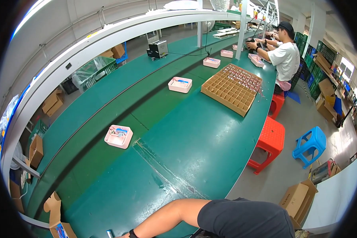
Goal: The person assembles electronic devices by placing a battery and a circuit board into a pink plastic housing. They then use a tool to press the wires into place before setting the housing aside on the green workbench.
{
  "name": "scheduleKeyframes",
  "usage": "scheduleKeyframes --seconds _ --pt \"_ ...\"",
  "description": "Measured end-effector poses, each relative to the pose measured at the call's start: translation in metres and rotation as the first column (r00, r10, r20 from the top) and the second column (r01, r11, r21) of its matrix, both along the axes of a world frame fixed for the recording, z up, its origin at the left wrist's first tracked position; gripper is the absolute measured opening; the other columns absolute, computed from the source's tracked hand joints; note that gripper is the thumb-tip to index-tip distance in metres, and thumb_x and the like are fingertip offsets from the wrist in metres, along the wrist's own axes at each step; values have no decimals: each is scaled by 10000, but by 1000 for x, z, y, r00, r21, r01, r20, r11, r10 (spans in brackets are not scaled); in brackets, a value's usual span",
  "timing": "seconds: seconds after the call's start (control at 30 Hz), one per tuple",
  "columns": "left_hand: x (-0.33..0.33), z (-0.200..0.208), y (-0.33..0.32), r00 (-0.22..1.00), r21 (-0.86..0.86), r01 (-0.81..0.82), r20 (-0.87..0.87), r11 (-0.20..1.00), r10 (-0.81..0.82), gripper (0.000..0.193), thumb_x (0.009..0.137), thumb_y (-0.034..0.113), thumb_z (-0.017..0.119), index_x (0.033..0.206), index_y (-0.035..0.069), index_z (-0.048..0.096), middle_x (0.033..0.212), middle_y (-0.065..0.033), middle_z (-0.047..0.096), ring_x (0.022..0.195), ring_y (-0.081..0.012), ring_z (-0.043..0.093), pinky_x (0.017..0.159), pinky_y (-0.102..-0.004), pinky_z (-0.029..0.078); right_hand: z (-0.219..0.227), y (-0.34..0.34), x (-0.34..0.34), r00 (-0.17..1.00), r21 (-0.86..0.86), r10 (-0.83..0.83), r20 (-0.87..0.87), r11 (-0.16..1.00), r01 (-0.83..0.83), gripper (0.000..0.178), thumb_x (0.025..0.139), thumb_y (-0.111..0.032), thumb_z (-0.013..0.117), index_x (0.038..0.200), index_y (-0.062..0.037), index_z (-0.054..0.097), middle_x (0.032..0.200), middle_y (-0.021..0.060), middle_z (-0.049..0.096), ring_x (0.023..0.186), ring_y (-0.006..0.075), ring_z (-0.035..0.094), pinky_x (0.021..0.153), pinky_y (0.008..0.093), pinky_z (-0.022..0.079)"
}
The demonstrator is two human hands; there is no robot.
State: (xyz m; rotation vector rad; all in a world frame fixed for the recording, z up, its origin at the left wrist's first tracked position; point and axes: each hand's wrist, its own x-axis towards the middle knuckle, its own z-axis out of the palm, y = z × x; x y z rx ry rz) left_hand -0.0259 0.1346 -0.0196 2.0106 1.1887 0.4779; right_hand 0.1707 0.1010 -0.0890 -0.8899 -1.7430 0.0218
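Note:
My right arm reaches in from the lower edge, with a dark sleeve and a black band at the wrist. Only a sliver of my right hand (124,236) shows at the bottom edge, so its fingers are cut off. Close beside it a small blue and silver piece (110,233) sticks up; whether I hold it cannot be made out. My left hand is out of view. To the left of the hand stands an open cardboard box (55,212) with blue pieces in it. The nearest pink tray (118,143) on the belt holds a blue part and wires.
More pink trays (180,89) line the green belt (142,107). A divided cardboard crate (218,90), partly filled with small parts, sits on the green table (186,146). A co-worker (285,55) works farther along. Red stools (271,133) and a blue stool (311,142) stand at right.

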Motion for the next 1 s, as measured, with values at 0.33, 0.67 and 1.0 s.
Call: scheduleKeyframes --seconds 0.33,0.67,1.0 --pt "-22 -63 35 951 25 66 302 997 -71 619 957 130 813 1466 -89 538 1324 -196 699 1183 -268 668 1061 -373 530 6 -3 0 998 99 -51 33 994 47 183 1004 -206 678 920 -48 640 879 154 654 847 367 654 717 462 532" --pt "-23 -61 38 960 -4 159 236 987 -153 491 991 131 757 1399 -87 591 1307 -224 686 1165 -302 672 1058 -405 534 11 -6 -2 992 245 -122 -27 961 124 160 1030 -209 659 982 -56 660 982 123 664 925 343 651 769 437 541" --pt "-46 -81 62 958 583 286 -200 760 -207 370 1063 132 595 1396 -24 644 1332 -307 642 1212 -438 635 1069 -442 523 6 -7 6 997 162 -68 37 985 61 80 1028 -154 656 1026 -80 686 1092 118 700 1001 334 662 822 465 538"
